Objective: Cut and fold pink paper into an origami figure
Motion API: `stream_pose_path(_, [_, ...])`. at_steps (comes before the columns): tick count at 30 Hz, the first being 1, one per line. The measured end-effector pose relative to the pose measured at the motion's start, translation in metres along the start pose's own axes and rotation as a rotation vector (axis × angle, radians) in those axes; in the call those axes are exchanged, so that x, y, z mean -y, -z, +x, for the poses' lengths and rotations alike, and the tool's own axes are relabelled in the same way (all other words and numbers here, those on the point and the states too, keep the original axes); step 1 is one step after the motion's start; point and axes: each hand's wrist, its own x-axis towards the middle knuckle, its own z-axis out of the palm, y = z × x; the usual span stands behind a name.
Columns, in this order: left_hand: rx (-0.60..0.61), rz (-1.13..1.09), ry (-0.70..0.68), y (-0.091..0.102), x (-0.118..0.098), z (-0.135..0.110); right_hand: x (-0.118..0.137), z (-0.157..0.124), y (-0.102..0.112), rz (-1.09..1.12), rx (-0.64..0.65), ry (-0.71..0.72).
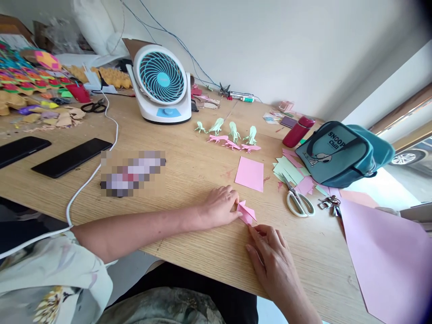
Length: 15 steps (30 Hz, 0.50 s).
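Note:
A small folded piece of pink paper (246, 212) lies on the wooden table (189, 171) close to its front edge. My left hand (220, 206) rests on the table with its fingertips pinched on the left side of that folded paper. My right hand (270, 256) lies palm down just below it, the fingertips pressed against the paper's lower right corner. A flat pink paper square (250, 173) sits just beyond the folded piece.
White-handled scissors (299, 201), keys (330, 204), loose paper squares (290, 170) and a teal bag (340, 153) lie right. A large pink sheet (388, 256) covers the near right. Folded green and pink figures (232, 135), a white fan (161, 85), two phones (71, 156) and a white cable (91, 175) lie behind and left.

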Motion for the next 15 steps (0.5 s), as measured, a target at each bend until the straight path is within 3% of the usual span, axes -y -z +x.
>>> stream_pose_path(8, [0.077, -0.416, -0.092, -0.008, -0.004, 0.022, 0.002, -0.001, 0.001, 0.101, -0.064, -0.012])
stream_pose_path(9, [0.068, -0.577, -0.094, -0.009, -0.002, 0.024, 0.003, -0.001, 0.003, 0.141, -0.082, -0.033])
stream_pose_path(13, [0.057, -0.749, -0.117, -0.014, 0.014, 0.032, 0.006, -0.003, 0.027, 0.338, -0.187, -0.147])
stream_pose_path(15, [0.077, -0.824, -0.118, -0.017, 0.022, 0.033, 0.008, -0.015, 0.049, 0.282, -0.292, -0.144])
